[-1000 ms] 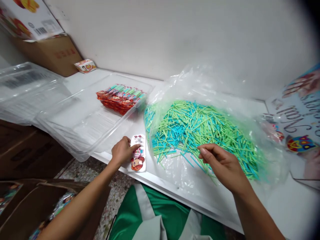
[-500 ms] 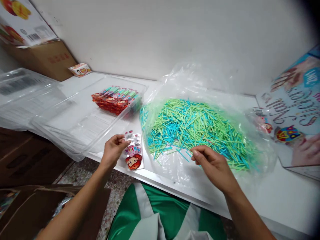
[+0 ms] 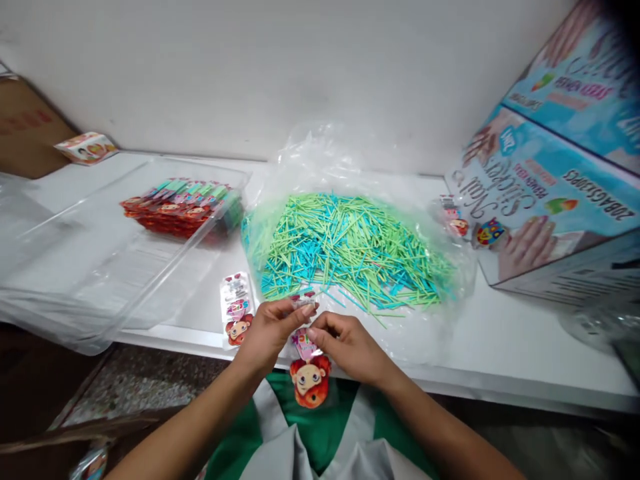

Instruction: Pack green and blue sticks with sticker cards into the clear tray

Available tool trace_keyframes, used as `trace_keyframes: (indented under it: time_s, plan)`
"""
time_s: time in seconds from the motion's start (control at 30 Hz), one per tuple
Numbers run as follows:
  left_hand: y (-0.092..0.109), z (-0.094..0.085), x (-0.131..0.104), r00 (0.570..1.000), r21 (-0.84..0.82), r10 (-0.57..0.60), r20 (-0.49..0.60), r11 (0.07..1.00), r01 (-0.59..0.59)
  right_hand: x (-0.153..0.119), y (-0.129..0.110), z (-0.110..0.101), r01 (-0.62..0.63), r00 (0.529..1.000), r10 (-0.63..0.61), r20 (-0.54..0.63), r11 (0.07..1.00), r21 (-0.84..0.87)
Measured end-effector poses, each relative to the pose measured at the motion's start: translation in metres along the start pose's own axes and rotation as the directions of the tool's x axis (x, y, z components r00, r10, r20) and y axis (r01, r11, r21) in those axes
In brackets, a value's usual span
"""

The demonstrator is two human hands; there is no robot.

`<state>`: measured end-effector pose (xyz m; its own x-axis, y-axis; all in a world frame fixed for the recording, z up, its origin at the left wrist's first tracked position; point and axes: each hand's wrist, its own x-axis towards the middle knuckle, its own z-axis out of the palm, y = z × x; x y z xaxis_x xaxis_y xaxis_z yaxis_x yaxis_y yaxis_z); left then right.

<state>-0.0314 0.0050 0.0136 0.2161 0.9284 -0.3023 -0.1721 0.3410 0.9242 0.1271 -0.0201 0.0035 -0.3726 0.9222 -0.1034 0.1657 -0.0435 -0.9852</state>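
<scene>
My left hand (image 3: 270, 330) pinches the upper end of a small clear plastic packet (image 3: 310, 381) printed with a red-haired cartoon face. The packet hangs over the table's front edge. My right hand (image 3: 347, 347) is closed, its thumb and fingertips against the packet's right side, just below my left fingertips. What lies between those fingertips is hidden. A second, similar packet (image 3: 239, 312) lies flat on the table left of my left hand. Behind both hands, a heap of thin green and blue sticks (image 3: 350, 247) rests in an open clear plastic bag (image 3: 320, 150).
At left, a clear plastic tray (image 3: 145, 293) contains a stack of packets (image 3: 180, 203). A small printed box (image 3: 87, 148) and a brown carton (image 3: 30, 127) stand behind it. Large nail-sticker cartons (image 3: 555, 180) stand at right, with another packet (image 3: 454, 217) beside them.
My left hand has lifted a packet from the table and moved right. My right hand has left the sticks and come to the packet. The view has turned right.
</scene>
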Motion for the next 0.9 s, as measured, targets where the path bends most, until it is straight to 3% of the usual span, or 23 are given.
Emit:
trace_keyframes:
  time_s: [0.13,0.2,0.3,0.37,0.47,0.63,0.9]
  plan:
    - [-0.010,0.013,0.016,0.998,-0.048,-0.044,-0.044,0.998,0.042,-0.012,0.013,-0.035,-0.014,0.999,0.007,-0.034,0.974,-0.227]
    - [-0.014,0.016,0.020,0.996,-0.077,-0.070,-0.064,0.995,0.065,-0.016,0.020,-0.060,-0.076,0.986,0.001,-0.168,0.893,-0.444]
    - [-0.017,0.017,0.023,0.993,-0.135,-0.082,-0.081,0.988,0.071,-0.013,0.030,-0.092,-0.286,0.933,-0.023,-0.359,0.560,-0.777]
    - [-0.017,0.017,0.023,0.992,-0.171,-0.104,-0.067,0.981,0.091,-0.002,0.035,-0.102,-0.370,0.919,0.002,-0.394,0.344,-0.863]
    - [-0.015,0.017,0.022,0.992,-0.186,-0.122,-0.027,0.976,0.115,0.021,0.040,-0.102,-0.412,0.911,0.063,-0.407,0.178,-0.894]
    - [-0.012,0.010,0.019,0.993,-0.189,-0.116,0.026,0.975,0.119,0.044,0.041,-0.102,-0.416,0.909,0.105,-0.404,0.151,-0.896]
    - [-0.007,0.003,0.019,0.993,-0.179,-0.114,0.007,0.977,0.113,0.034,0.017,-0.128,-0.396,0.918,0.092,-0.385,0.169,-0.903]
